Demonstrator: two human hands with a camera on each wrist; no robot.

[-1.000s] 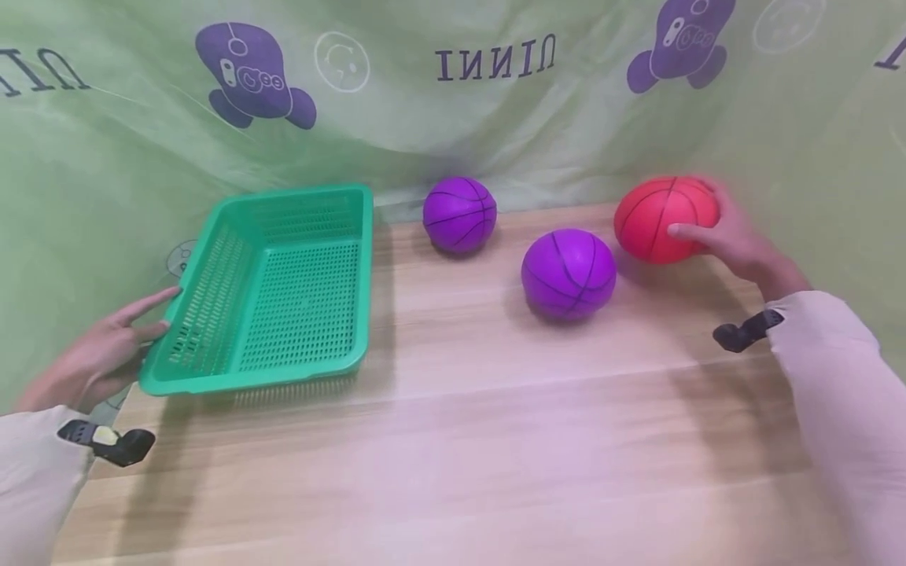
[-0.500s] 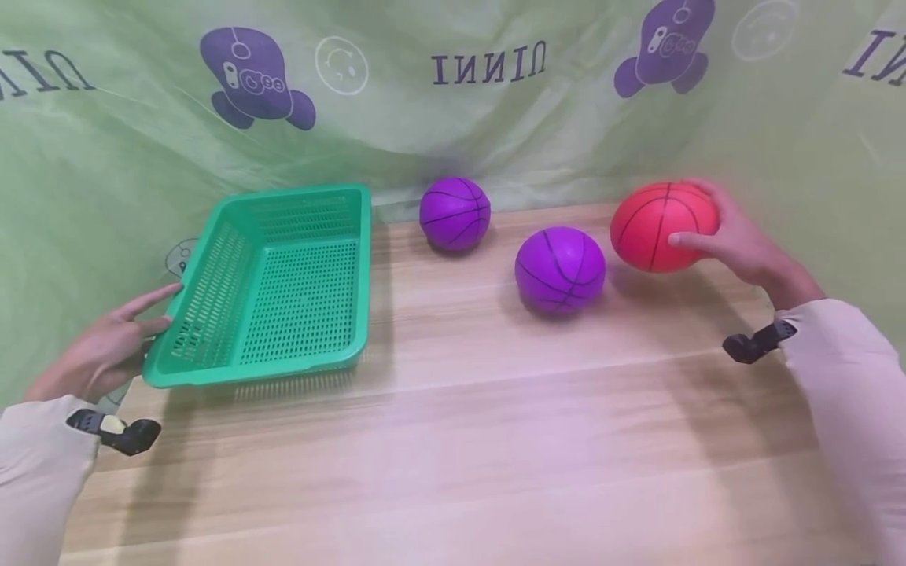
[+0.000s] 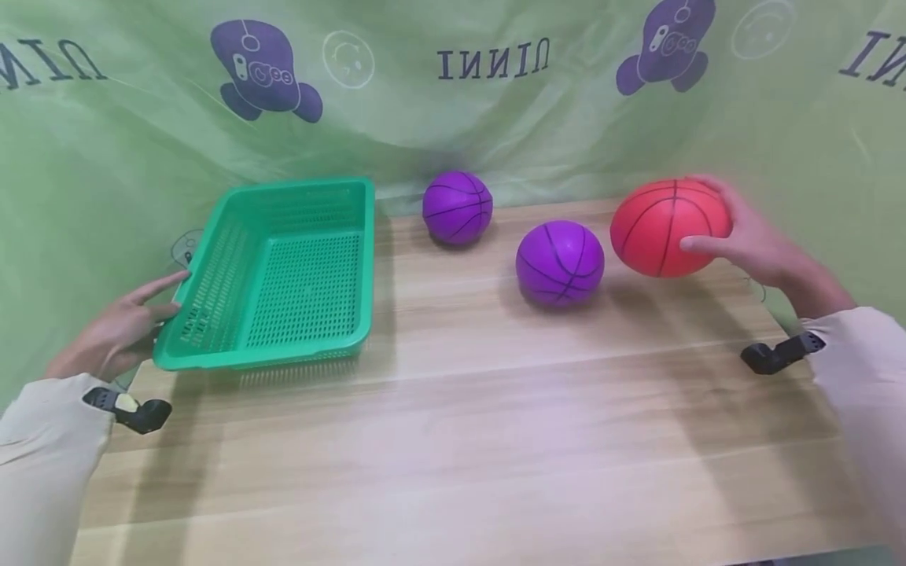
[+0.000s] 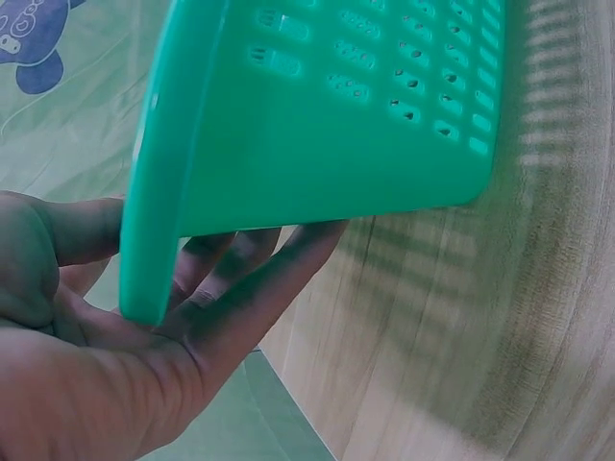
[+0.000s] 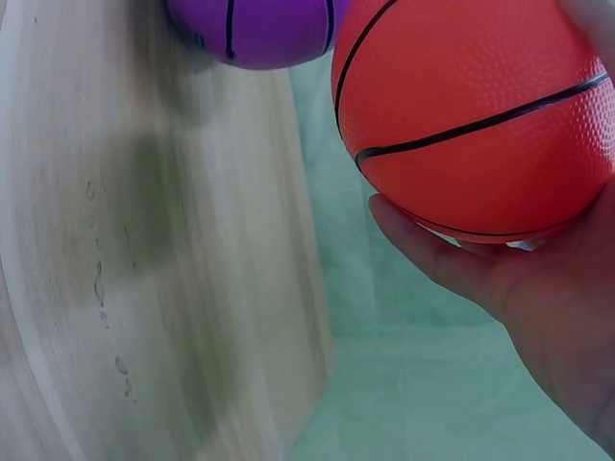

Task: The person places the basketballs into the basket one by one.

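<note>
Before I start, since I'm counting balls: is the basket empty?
Empty: the basket shows bare mesh; the purple balls and red ball are outside.

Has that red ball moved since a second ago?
Yes: in the head view, the red ball has shifted slightly right and lower in the picture, against the nearer purple ball.

Bright head view, pale glare on tabletop, soft shadows

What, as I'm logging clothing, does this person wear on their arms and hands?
The left sleeve and right sleeve are off-white and creased. The left carries a small black device with a pale yellow patch; the right, a similar black device. The left hand and right hand show no gloves.
</note>
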